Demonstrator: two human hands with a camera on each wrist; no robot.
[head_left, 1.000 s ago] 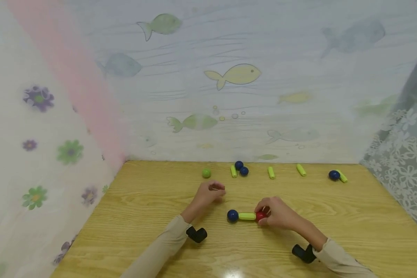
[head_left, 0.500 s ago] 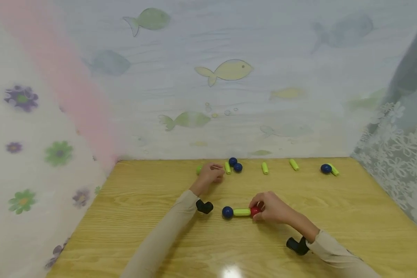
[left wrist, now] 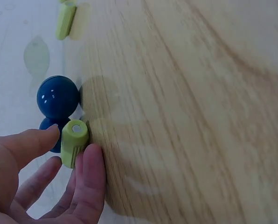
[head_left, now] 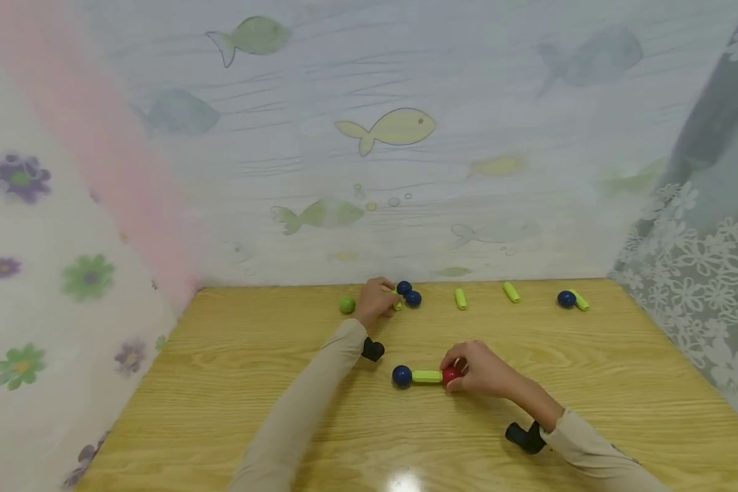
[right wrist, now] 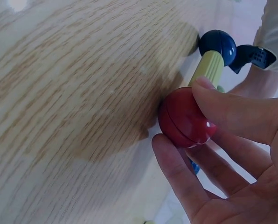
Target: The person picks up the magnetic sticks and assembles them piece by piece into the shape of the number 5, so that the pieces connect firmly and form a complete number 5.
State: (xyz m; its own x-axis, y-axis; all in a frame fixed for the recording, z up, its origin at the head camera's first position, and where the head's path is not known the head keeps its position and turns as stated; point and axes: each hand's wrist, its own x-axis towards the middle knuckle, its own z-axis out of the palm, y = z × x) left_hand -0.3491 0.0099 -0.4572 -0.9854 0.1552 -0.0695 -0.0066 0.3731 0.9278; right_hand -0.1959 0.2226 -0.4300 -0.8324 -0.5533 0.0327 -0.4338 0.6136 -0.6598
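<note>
In the head view my right hand (head_left: 481, 369) pinches a red ball (right wrist: 183, 116) between thumb and fingers. A yellow-green ridged rod (head_left: 427, 376) joins that ball to a blue ball (head_left: 402, 376), and the three lie in a row on the table. Farther back, my left hand (head_left: 376, 301) reaches round another yellow-green rod (left wrist: 75, 137) with a round metallic spot in its end. Fingers lie against one side of this rod; the left wrist view shows a small gap between thumb and rod. Right behind it are two blue balls (left wrist: 58, 97), one partly covered by the thumb.
A green ball (head_left: 347, 304) lies left of my left hand. Along the back edge lie a rod (head_left: 460, 298), another rod (head_left: 512, 292), and a blue ball (head_left: 566, 298) against a further rod (head_left: 581, 300). A fish-patterned cloth wall stands behind the wooden table (head_left: 252, 355).
My left hand has moved away from me, past the green ball, to the rod beside the two blue balls. My right hand keeps hold of the red ball. The head view has shifted slightly.
</note>
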